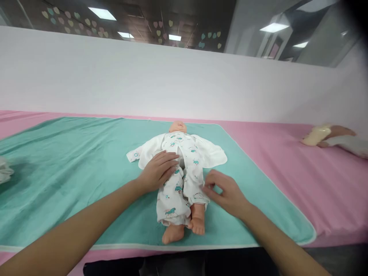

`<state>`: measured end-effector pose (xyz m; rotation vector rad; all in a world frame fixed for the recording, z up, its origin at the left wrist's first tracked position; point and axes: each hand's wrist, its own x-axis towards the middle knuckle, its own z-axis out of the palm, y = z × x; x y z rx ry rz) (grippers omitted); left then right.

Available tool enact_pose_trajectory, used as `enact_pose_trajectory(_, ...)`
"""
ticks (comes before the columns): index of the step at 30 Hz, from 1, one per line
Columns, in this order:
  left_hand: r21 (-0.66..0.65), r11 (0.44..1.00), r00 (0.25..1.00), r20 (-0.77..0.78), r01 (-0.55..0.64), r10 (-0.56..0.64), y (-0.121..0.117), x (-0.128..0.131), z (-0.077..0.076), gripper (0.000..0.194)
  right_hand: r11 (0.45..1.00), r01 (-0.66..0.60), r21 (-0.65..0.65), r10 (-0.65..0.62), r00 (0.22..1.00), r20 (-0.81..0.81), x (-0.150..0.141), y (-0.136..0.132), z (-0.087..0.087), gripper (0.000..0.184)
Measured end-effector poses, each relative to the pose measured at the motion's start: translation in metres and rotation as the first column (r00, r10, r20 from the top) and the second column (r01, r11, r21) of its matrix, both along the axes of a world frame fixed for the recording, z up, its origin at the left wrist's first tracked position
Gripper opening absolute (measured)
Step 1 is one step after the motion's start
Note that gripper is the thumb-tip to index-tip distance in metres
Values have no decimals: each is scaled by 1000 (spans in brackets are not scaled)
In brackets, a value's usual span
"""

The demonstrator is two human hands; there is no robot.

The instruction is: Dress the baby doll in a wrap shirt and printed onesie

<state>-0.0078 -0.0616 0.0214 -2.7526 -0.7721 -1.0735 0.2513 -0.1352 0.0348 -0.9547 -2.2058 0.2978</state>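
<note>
A baby doll lies on its back, head away from me and bare feet towards me. It wears a white romper with green animal prints, parted at the belly. Flat across the belly and upper leg rests my left hand, fingers stretched out. My right hand is beside the doll's leg on the right, thumb and forefinger curled into a pinch at the edge of the trouser leg. Any cloth between those fingertips is too blurred to make out. White sleeves and cloth spread out on both sides of the doll's chest.
Under the doll a green sheet covers a pink padded surface. White crumpled cloth lies at the far left. A pale yellow item and part of another doll-like figure lie at right. A white wall stands behind.
</note>
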Motion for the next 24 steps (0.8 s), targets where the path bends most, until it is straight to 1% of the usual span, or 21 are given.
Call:
enact_pose_trajectory(2, -13, 1000, 999, -28, 22, -22, -2, -1, 0, 28, 991, 78, -109, -66, 992, 112, 6, -23, -9, 12)
enact_pose_trajectory(3, -19, 999, 999, -33, 35, -36, -3, -1, 0, 28, 983, 129, -131, -106, 980, 169, 6, -32, -13, 12)
enact_pose_trajectory(4, -24, 999, 998, -33, 49, -49, -4, -2, 0, 28, 976, 180, -126, -149, 963, 223, 4, -37, -15, 13)
enact_pose_trajectory(6, -34, 997, 997, -31, 70, -71, -6, -1, 0, 28, 970, 236, -54, -205, 920, 335, -2, -42, -18, 15)
enact_pose_trajectory(7, -42, 996, 996, -33, 76, -78, -7, 0, 0, 28, 973, 229, 3, -211, 893, 396, -5, -42, -17, 15)
enact_pose_trajectory(10, -62, 995, 996, -33, 82, -84, -10, 0, 1, 27, 971, 150, 186, -232, 782, 579, -13, -41, -10, 10)
enact_pose_trajectory(12, -68, 994, 996, -21, 82, -84, -11, 0, 1, 27, 962, 113, 249, -253, 711, 656, -15, -45, -2, 10)
enact_pose_trajectory(13, -72, 994, 996, -15, 81, -83, -10, -1, 2, 27, 963, 99, 251, -248, 691, 679, -16, -49, 2, 10)
enact_pose_trajectory(15, -81, 994, 997, -7, 77, -78, -10, -2, 2, 27, 979, 53, 198, -180, 687, 704, -16, -59, 11, 13)
enact_pose_trajectory(17, -94, 993, 997, -5, 75, -75, -10, -3, 2, 27, 994, -16, 107, -63, 719, 692, -17, -72, 18, 13)
enact_pose_trajectory(19, -108, 992, 997, -6, 73, -74, -9, -3, 2, 28, 997, -69, 30, 33, 758, 652, -17, -85, 22, 12)
enact_pose_trajectory(21, -119, 990, 997, -8, 71, -73, -9, -3, 1, 28, 997, -79, -16, 71, 777, 625, -16, -95, 20, 12)
enact_pose_trajectory(24, -119, 991, 998, -3, 68, -68, -9, -2, 1, 28, 996, -62, -63, 88, 766, 637, -14, -100, 14, 13)
